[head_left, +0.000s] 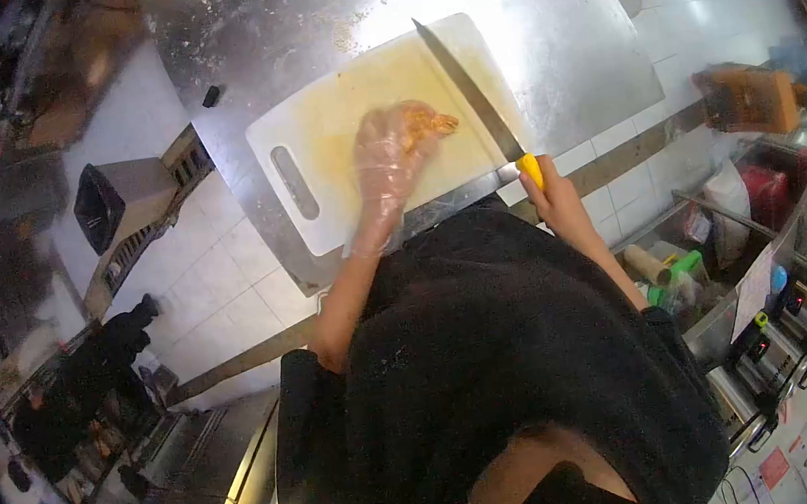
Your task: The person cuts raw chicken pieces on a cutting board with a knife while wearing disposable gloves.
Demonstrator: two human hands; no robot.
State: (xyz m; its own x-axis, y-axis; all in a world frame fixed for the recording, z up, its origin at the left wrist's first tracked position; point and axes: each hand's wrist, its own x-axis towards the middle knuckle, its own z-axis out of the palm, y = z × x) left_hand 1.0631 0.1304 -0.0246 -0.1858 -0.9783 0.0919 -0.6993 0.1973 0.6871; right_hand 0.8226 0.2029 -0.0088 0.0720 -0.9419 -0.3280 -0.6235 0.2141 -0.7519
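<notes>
Two hands, mid-frame — gloved left hand pins orange food, likely soft, slippery, on cutting board; right hand clasps knife by handle.

Food on board, knife just R of it
</notes>
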